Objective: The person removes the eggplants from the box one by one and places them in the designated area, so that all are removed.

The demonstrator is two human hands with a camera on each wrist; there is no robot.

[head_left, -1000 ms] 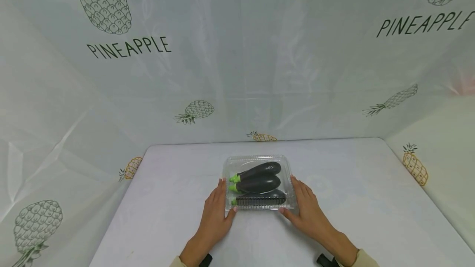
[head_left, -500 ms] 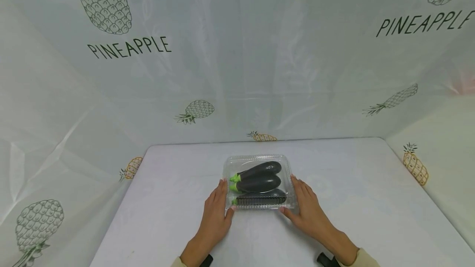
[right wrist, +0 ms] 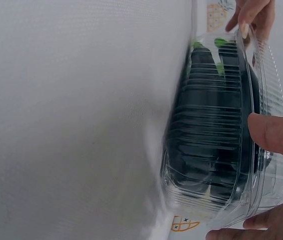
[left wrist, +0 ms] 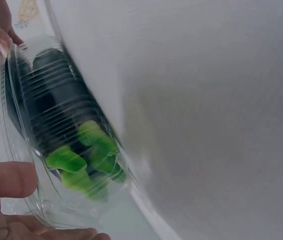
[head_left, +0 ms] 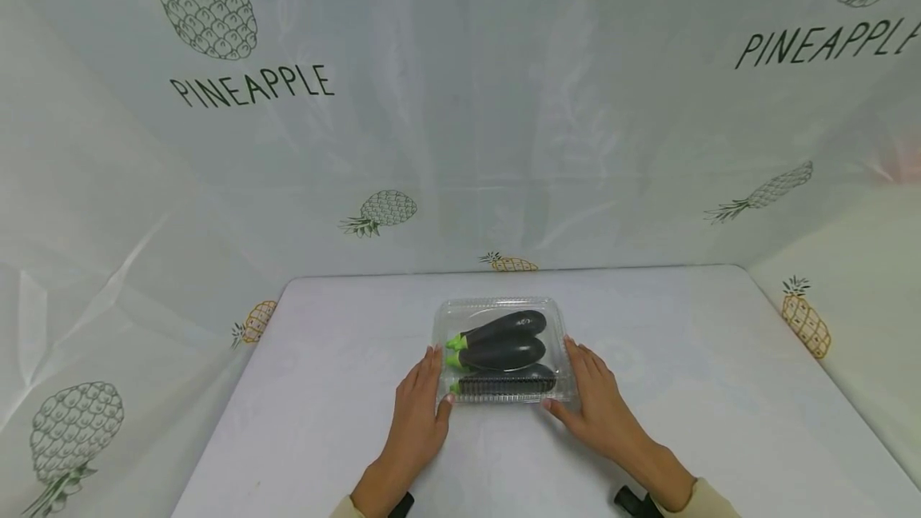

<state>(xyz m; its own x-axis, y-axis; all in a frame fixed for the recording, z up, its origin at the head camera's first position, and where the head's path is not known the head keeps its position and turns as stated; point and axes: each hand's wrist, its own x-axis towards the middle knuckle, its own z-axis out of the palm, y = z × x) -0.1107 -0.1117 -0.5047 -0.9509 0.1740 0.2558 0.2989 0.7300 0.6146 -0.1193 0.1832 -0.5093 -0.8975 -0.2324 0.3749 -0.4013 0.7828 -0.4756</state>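
Note:
A clear plastic clamshell container [head_left: 455,313] with its lid down stands on the white table. Through the lid show three dark eggplants [head_left: 501,354] with bright green stem ends pointing left. Along the container's left side lies my left hand [head_left: 417,414], fingers straight, thumb at the front corner. My right hand [head_left: 603,410] touches the opposite side in the same way, its thumb near the front right corner. From the left wrist, the left thumb [left wrist: 16,179] is right at the rim, beside the green stem ends [left wrist: 74,165]. The right thumb [right wrist: 271,131] overlaps the rim in the right wrist view.
The white table [head_left: 345,334] extends to both sides of the container. Behind it hangs a pale sheet [head_left: 496,134] printed with pineapples and lettering, which also covers both sides. Black wrist straps [head_left: 633,502] and light sleeves [head_left: 701,502] show at the bottom.
Both hands and the container hold their places on the table. The head view has tipped very slightly, shifting the whole scene up a little.

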